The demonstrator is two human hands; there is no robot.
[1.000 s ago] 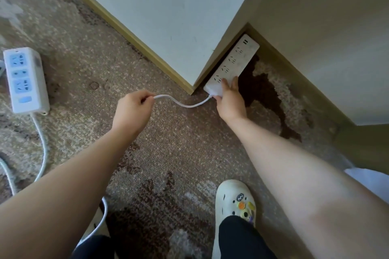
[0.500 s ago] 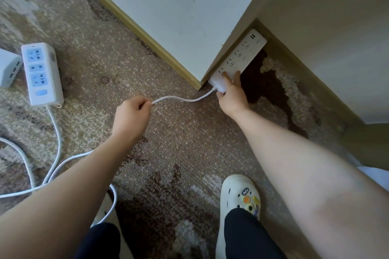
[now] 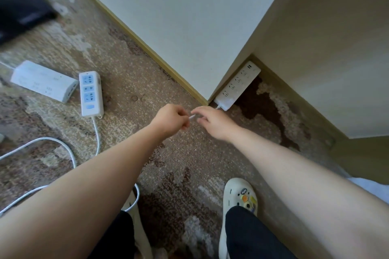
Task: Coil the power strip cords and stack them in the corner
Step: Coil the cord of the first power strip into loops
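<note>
The long white power strip (image 3: 236,86) lies flat on the carpet (image 3: 130,82), tucked along the wall just past the right hand (image 3: 212,121). Its thin white cord (image 3: 192,117) runs back to both hands. The left hand (image 3: 171,121) grips the cord in curled fingers. The right hand seems to pinch it too, though blur hides the fingertips.

strip A (image 3: 236,86) in corner | strips B (image 3: 91,93), C (image 3: 43,80) far left on carpet (image 3: 130,82)
</note>
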